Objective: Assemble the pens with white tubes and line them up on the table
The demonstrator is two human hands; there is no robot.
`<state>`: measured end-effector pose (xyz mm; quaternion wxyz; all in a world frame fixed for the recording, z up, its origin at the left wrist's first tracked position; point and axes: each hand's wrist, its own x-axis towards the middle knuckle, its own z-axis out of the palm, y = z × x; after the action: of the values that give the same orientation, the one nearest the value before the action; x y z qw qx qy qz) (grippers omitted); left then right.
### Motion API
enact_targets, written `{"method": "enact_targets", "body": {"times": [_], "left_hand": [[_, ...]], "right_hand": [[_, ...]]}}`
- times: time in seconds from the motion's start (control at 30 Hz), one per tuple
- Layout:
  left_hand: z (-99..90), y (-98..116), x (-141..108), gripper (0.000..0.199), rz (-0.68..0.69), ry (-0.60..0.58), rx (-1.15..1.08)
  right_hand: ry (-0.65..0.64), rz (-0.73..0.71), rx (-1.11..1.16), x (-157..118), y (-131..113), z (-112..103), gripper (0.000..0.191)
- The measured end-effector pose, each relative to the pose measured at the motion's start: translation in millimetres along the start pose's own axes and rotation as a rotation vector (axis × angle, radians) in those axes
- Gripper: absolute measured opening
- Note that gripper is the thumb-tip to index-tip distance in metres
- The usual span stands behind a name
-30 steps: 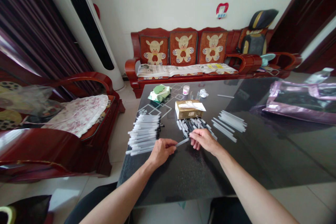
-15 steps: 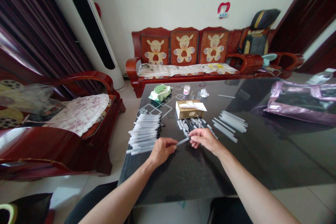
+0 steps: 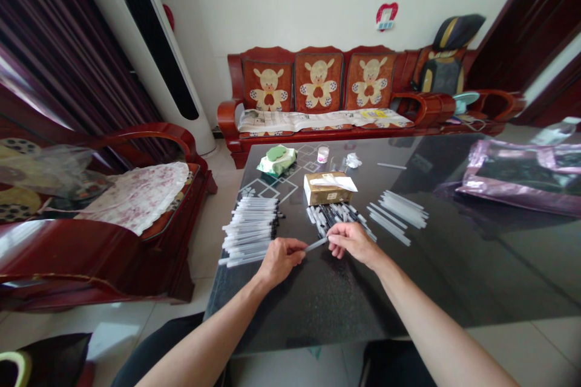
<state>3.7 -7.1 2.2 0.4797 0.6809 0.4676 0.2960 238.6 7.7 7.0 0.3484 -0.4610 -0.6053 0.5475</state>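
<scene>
Between my two hands lies a translucent pen barrel [image 3: 316, 245], slightly raised toward the right. My left hand [image 3: 282, 259] pinches its left end. The fingers of my right hand [image 3: 353, 243] close on its right end; any small part there is hidden by the fingertips. Left of my left hand is a stack of pale pens [image 3: 249, 232] with dark tips pointing right. Just beyond my right hand, a heap of black-and-clear pen parts [image 3: 333, 215] lies before the tissue box. To its right rests a bunch of translucent tubes [image 3: 403, 211].
On the dark glossy table [image 3: 327, 308] stand a gold tissue box [image 3: 327, 195], green wipes pack [image 3: 276, 161], small pink-white cup [image 3: 322, 155] and crumpled tissue [image 3: 353, 161]. A single tube [image 3: 391, 166] lies farther back. A purple-edged clear bag [image 3: 521, 178] occupies the right side.
Almost nothing differs. Both hands keep their hold on the pen barrel, with only a tiny shift of the right fingers.
</scene>
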Motion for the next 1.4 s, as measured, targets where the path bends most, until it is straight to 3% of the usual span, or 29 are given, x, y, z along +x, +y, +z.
{"method": "enact_targets", "body": {"times": [0.13, 0.3, 0.57, 0.9, 1.03, 1.23, 1.3, 1.4], "left_hand": [[-0.6, 0, 0, 0.028, 0.000, 0.005, 0.006], [-0.1, 0, 0, 0.028, 0.014, 0.003, 0.012], [0.4, 3, -3, 0.028, 0.017, 0.003, 0.035], [-1.6, 8, -4, 0.027, 0.027, 0.019, 0.064], [-17.2, 11, 1, 0.027, 0.080, 0.001, 0.060], [-71.3, 6, 11, 0.044, -0.010, 0.285, -0.273], [-75.7, 6, 8, 0.044, -0.056, 0.310, -0.338], [-62.0, 9, 3, 0.045, -0.117, 0.180, -0.421]], "right_hand": [[0.009, 0.043, -0.032, 1, 0, 1, 0.036], [-0.007, -0.003, 0.019, 1, -1, 0, 0.030], [0.038, 0.069, -0.110, 1, 4, 5, 0.034], [0.011, 0.090, -0.008, -1, 1, 9, 0.034], [0.047, 0.116, 0.085, -3, -2, 9, 0.034], [0.131, 0.124, 0.224, -5, -8, 2, 0.032], [0.142, 0.122, 0.260, -5, -7, 1, 0.031], [0.150, 0.123, 0.294, -5, -7, 1, 0.031]]}}
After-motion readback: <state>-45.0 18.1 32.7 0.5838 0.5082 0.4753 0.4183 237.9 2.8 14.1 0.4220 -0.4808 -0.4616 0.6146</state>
